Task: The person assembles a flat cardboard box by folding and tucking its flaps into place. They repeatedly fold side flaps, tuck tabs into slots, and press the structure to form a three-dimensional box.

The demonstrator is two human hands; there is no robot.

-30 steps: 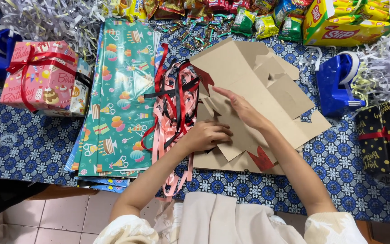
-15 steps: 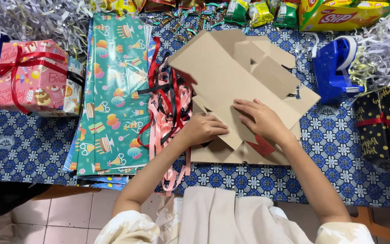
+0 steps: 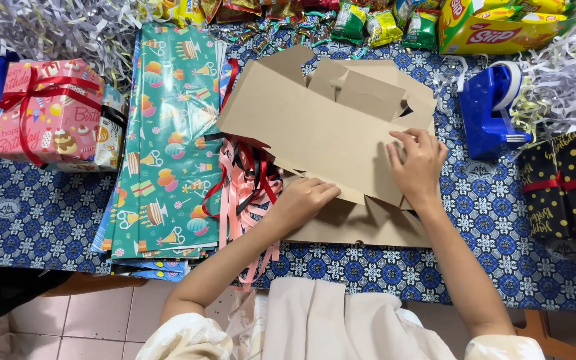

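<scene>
Fingers (image 3: 405,141) of the right hand (image 3: 416,165) lie spread flat on the brown cardboard box (image 3: 315,127), which rests on the desk (image 3: 495,220) beside ribbons (image 3: 248,180); the left hand (image 3: 305,200), fingers curled together, presses its lower flap.

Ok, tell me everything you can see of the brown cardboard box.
The brown cardboard box is plain kraft board, unassembled, lying mostly flat on the patterned tablecloth. Flaps are folded up at its far edge. The left hand presses its near edge, the right hand its right side. Its left edge overlaps the ribbons.
</scene>
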